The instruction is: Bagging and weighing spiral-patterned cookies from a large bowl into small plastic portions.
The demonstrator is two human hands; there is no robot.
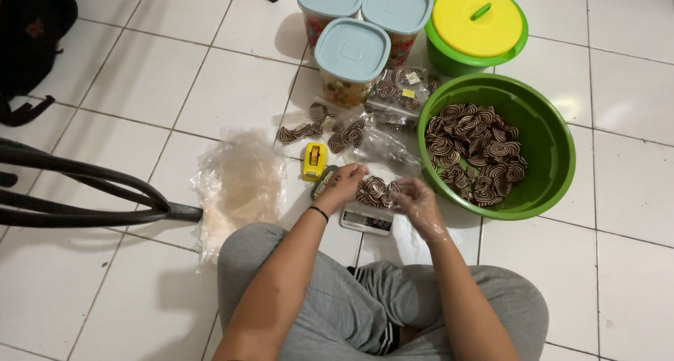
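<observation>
Seated on the floor just left of the green basin of swirl cookies, the person pinches a small bag of cookies shut between left hand and gloved right hand above the scale; sealing it seems next, needing a steady grip.

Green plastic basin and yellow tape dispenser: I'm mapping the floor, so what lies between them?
In the head view, clear plastic bags of brown swirl cookies lie between the green plastic basin and yellow tape dispenser.
</observation>
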